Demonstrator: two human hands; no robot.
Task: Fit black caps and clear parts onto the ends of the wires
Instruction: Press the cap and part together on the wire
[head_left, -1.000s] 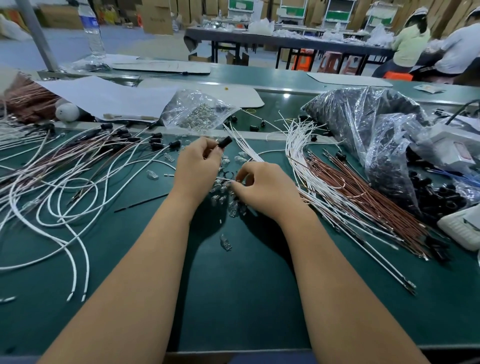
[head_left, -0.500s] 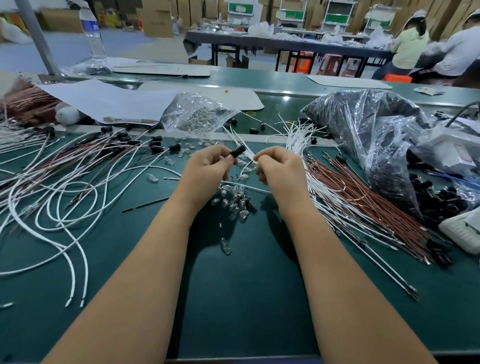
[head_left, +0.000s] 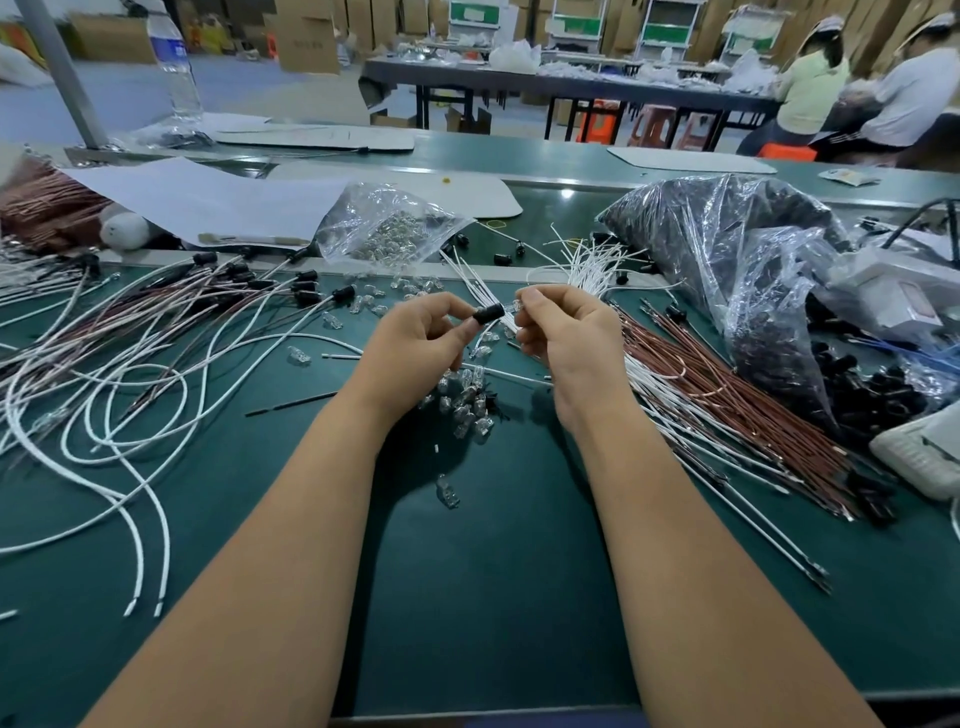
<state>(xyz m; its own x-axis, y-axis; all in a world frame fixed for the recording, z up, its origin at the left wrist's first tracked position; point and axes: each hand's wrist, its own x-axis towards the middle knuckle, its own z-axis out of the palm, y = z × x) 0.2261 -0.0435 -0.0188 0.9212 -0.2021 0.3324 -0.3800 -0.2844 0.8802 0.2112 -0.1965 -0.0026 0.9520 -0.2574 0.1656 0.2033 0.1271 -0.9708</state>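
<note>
Midway: left hand (head_left: 415, 343) grips black cap (head_left: 488, 313), right hand (head_left: 566, 332) pinches clear part (head_left: 515, 306) at its mouth, above table (head_left: 493, 571). Capped wires (head_left: 208, 301) lie left; bare wires (head_left: 727, 405) wait right.

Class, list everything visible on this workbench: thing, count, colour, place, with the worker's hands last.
Small black cylindrical cap: one, black, between both hands.
Small clear plastic part: one, clear, at the cap's right end.
Loose clear parts: many, clear, under the hands.
White wires: many, left.
Brown wires: many, right.
Bag of clear parts: one, centre back.
Bag of black caps: one, right back.
Left hand: pinches cap.
Right hand: pinches clear part.
</note>
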